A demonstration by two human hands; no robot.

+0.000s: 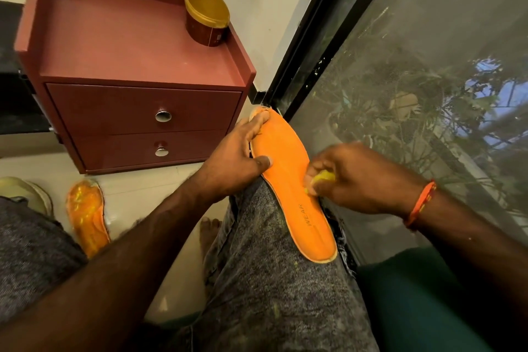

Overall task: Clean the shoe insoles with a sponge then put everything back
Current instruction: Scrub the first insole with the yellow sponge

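Left hand (pixel 237 156) steadies long orange insole (pixel 297 188); right hand (pixel 354 177) presses yellow sponge (pixel 324 176).

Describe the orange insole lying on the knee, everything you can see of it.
The orange insole lies top side up along the person's right knee, toe end pointing away toward the window frame. It looks like fabric-covered foam with a pale edge, and "WEAR" is printed near the heel. The left hand grips its toe half, thumb on top. The right hand presses a yellow sponge against its right edge at mid length.
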